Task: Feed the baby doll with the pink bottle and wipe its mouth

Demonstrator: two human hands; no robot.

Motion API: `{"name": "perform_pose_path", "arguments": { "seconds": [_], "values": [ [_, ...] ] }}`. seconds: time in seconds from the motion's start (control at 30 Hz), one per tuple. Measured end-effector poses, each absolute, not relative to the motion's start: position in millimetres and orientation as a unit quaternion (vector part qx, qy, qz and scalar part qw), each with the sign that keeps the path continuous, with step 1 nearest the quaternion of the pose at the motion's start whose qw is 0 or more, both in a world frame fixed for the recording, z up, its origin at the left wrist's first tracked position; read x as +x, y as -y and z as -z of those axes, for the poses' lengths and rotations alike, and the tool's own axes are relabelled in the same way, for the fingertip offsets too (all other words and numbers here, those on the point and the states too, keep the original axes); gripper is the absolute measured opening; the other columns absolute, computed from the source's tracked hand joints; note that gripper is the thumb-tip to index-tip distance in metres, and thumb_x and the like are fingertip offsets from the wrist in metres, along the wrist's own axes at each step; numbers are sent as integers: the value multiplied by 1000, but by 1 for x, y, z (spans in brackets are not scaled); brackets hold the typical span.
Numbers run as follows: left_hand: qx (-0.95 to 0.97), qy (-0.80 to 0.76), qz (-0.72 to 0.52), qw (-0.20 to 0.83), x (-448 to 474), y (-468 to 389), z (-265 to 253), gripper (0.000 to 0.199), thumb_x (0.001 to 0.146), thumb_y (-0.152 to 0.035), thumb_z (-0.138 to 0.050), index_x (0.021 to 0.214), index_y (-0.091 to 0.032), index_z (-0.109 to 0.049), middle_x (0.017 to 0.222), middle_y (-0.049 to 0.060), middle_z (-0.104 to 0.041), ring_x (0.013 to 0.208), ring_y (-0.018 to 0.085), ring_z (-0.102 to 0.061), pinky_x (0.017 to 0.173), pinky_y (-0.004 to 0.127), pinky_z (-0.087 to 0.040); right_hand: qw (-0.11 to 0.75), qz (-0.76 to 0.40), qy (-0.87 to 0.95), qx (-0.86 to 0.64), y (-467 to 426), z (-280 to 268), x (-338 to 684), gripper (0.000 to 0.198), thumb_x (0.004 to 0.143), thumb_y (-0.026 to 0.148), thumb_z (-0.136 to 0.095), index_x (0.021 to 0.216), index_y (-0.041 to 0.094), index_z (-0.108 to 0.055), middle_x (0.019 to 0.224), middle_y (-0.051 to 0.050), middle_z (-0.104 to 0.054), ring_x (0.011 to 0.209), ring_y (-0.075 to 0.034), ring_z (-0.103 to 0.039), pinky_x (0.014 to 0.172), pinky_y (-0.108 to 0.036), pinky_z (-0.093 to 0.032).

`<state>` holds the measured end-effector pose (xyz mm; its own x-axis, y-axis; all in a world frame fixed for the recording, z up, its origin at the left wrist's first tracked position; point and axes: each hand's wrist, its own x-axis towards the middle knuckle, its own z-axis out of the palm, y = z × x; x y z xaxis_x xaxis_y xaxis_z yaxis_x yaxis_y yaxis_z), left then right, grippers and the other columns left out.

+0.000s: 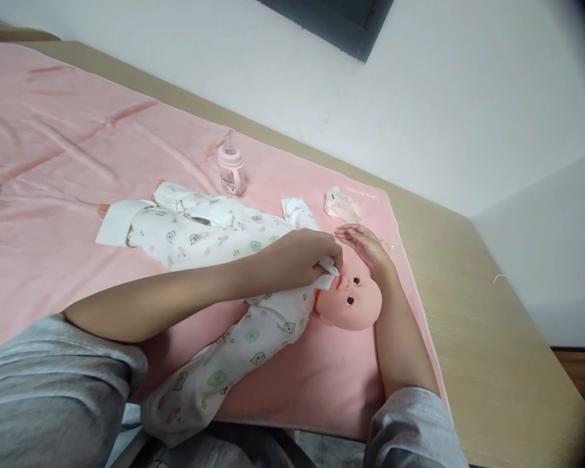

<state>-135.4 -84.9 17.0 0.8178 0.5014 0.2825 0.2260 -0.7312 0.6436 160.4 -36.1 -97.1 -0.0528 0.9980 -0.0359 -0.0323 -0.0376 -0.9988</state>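
Observation:
A baby doll [353, 305] in a white sleepsuit [253, 237] printed with small green animals lies on its back, its head to the right. My left hand [299, 260] is closed round a white tissue [326, 281], pressed at the doll's mouth and chin. On the far side of the doll's head, my right hand [363, 244] lies with its fingers stretched out, holding nothing. Whether it touches the head I cannot tell. My left forearm passes over the doll's body and hides part of it.
A pink baby bottle [231, 170] stands upright beyond the doll. Near my right fingertips is a crumpled clear plastic packet [341, 205]. A pink blanket [43, 156] covers much of the wooden table [487, 351], which meets a white wall [443, 97].

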Motion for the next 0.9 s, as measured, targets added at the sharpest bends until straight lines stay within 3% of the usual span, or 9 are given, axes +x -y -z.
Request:
{"name": "perform_pose_path", "arguments": {
  "seconds": [0.3, 0.5, 0.9],
  "values": [
    [903, -191, -239, 302, -132, 82, -12, 29, 69, -1, -53, 81, -20, -71, 82, -4, -68, 76, 12, -60, 70, 24, -41, 485, -529, 495, -490, 37, 95, 159, 28, 72, 42, -80, 93, 25, -73, 105, -4, -74, 100, -18, -68, 106, -38, -49],
    [895, -212, -243, 309, -132, 82, -10, 38, 69, -1, -48, 94, -21, -69, 91, -5, -72, 82, 13, -64, 71, 25, -43, 482, -526, 498, -493, 38, 92, 157, 28, 73, 42, -79, 94, 25, -72, 105, -4, -74, 100, -18, -68, 106, -38, -49],
    [890, -228, -245, 309, -129, 82, -6, 35, 71, -4, -50, 96, -22, -66, 94, -6, -73, 84, 13, -65, 71, 25, -43, 483, -525, 496, -495, 39, 91, 157, 29, 71, 43, -80, 93, 24, -73, 106, -4, -74, 100, -19, -68, 105, -36, -50]
  ]
}}
